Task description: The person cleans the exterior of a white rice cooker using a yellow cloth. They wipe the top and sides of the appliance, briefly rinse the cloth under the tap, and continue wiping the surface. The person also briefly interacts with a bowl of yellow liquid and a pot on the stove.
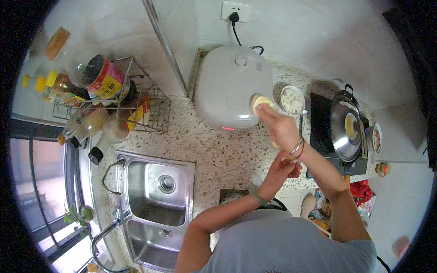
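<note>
My right hand [278, 126] is closed on a pale yellow, soft-looking thing [260, 100], maybe a folded cloth or sponge, at the right edge of the rice cooker [216, 86]. The cooker is light grey and its lid is down. Below my right wrist, beside its bracelets, is my left hand [278, 170] with fingers curled; what they hold, if anything, is partly hidden. A white bowl of chopped white food [292, 100] stands just right of my right hand. A thin dark handle [301, 123] lies between that bowl and my wrist.
On the right, a lidded wok [344, 129] sits on the black stove [320, 113], with another bowl [376, 138] beyond it. A double steel sink [157, 186] is at the left. Behind it, a wire rack [157, 111] carries bottles and jars. The cooker's cord reaches a wall socket [236, 11].
</note>
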Available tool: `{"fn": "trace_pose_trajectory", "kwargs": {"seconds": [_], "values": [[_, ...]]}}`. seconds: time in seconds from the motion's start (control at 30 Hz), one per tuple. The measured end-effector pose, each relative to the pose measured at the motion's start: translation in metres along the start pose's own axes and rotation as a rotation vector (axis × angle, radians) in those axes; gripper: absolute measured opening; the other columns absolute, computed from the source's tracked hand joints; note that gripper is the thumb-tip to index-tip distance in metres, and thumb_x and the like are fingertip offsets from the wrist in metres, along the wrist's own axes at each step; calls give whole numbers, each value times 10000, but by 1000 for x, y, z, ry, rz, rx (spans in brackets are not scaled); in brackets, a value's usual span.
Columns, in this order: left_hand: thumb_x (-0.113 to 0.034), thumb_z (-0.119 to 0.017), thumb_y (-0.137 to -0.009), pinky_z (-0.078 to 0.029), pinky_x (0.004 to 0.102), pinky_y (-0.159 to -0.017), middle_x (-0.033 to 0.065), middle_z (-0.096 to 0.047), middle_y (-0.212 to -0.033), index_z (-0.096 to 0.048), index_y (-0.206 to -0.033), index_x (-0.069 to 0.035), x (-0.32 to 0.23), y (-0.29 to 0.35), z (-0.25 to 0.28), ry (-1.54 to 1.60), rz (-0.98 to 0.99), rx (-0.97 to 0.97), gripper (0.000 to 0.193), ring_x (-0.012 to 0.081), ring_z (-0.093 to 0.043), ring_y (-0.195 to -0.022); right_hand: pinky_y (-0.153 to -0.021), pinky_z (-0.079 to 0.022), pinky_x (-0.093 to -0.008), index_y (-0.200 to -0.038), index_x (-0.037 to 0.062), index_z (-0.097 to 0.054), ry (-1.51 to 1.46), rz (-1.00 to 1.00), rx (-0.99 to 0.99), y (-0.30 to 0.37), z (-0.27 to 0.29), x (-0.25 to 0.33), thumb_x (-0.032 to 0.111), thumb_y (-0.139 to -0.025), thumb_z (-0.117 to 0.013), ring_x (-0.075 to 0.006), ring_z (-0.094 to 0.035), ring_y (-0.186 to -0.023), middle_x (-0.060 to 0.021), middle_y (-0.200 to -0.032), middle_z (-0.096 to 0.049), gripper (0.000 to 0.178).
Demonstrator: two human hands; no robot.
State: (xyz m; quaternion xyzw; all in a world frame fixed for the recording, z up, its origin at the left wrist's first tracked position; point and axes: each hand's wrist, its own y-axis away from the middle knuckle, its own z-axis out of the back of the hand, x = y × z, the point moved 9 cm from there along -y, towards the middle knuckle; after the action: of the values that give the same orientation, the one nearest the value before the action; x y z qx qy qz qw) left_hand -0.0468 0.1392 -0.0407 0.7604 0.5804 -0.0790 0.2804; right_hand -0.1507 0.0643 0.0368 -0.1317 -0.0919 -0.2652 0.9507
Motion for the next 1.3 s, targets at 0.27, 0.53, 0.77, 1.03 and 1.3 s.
{"fn": "trace_pose_trajectory", "kwargs": {"seconds": [0.27, 0.53, 0.77, 1.03, 1.3], "values": [[-192, -517, -939, -505, 325, -844, 93, -625, -982, -540, -1146, 8, 8, 8, 13, -75, 19, 45, 288, 176, -604, -887, -598, -547, -309, -1212, 172, -577, -111, 118, -67, 2, -2, 31, -21, -685, -592, -215, -670, -786, -23, -1233, -594, 561], [-142, -498, -952, -508, 312, -830, 110, -615, -991, -328, -1398, -111, -1, 20, 31, 14, -73, -110, 479, 169, -599, -877, -585, -540, -347, -1232, 152, -553, 47, -59, -97, 3, 6, -10, -35, -687, -573, -256, -663, -754, -40, -1232, -592, 576], [-133, -495, -950, -515, 307, -818, 128, -618, -999, -228, -1445, -92, -4, 10, 28, 0, 20, -28, 563, 186, -605, -871, -569, -537, -365, -1263, 175, -538, 48, -54, -120, -26, -2, -19, -27, -719, -551, -273, -663, -720, -62, -1238, -588, 581], [-149, -502, -948, -518, 310, -803, 137, -622, -1000, -260, -1420, -40, 15, 20, 38, 63, 119, -109, 541, 185, -605, -858, -552, -542, -315, -1273, 208, -540, 18, 177, -31, 5, -17, 33, 5, -707, -575, -206, -665, -797, -19, -1231, -586, 602], [-184, -517, -953, -519, 308, -774, 71, -616, -964, -482, -1211, -54, -1, 20, 43, -11, 8, -134, 292, 149, -593, -822, -511, -527, -301, -1217, 127, -551, 152, 290, -21, -31, -22, 82, 61, -754, -549, -187, -647, -718, -6, -1143, -582, 468]]}}
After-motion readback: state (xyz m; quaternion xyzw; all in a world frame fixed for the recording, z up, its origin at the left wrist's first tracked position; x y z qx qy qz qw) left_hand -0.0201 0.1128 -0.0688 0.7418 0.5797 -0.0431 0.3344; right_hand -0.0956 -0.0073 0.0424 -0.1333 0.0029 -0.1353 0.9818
